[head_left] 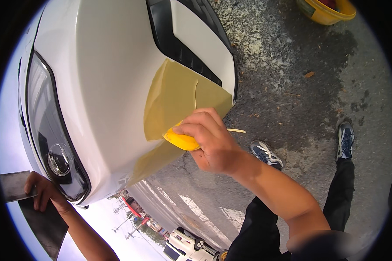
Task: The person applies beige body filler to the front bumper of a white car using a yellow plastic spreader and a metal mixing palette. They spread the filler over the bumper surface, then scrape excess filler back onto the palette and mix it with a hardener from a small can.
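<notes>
Near the middle, my right hand (209, 141) is closed around a smooth yellow plastic spreader (182, 138). Its rounded end rests on or just over a tan-yellow filler patch (170, 98) on the corner of a white car bumper (113, 87). A thin raised ridge curves across the patch. A narrow pale strip (236, 130) sticks out past my right hand; I cannot tell if it belongs to the spreader. At the lower left, my left hand (43, 191) grips dark grey flat sheets (43, 226), away from the car's surface. Their material is unclear.
Left of the bumper is the car's headlight (59, 161); a black grille trim (185, 48) borders the patch. A yellow basin (329, 13) stands at the upper right on partly wet asphalt. My shoes (265, 153) are on the ground. Another white vehicle (183, 245) is farther off.
</notes>
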